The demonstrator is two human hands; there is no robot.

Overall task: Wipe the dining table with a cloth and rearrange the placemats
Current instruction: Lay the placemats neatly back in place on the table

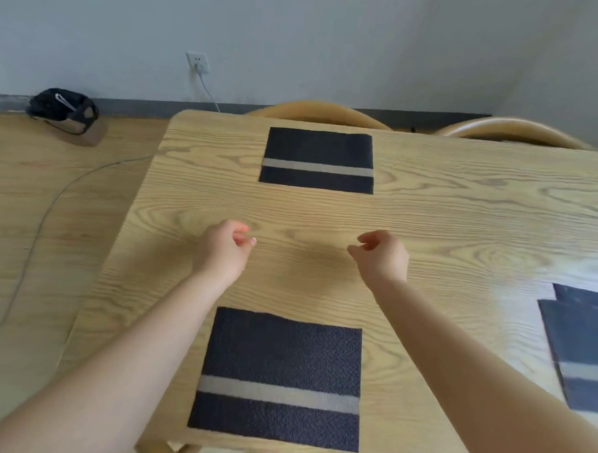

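Pale oak-grain rectangular dining table (428, 215) fills the head view, your two bare arms reaching over it. Your left hand (223, 247) and right hand (383, 255) both hover above bare wood mid-table, well apart from each other, fingers loosely curled, holding nothing. Can't tell if either touches the surface. Dark navy woven rectangular placemat with one pale grey stripe (279, 379) lies flat at the near edge, between your forearms. Second matching navy striped placemat (317, 160) lies flat at the far edge, straight across from the first. Stack of navy striped placemats (583, 348) sits at the right, cut off by the frame; at least two overlap, slightly skewed. No cloth in view. Two curved light-wood chair backs (316, 112) sit behind the far edge. On the wood floor at left: black bag (64, 108), thin grey cable (51, 208). White wall socket (198, 62) on the grey wall has a plug in it.
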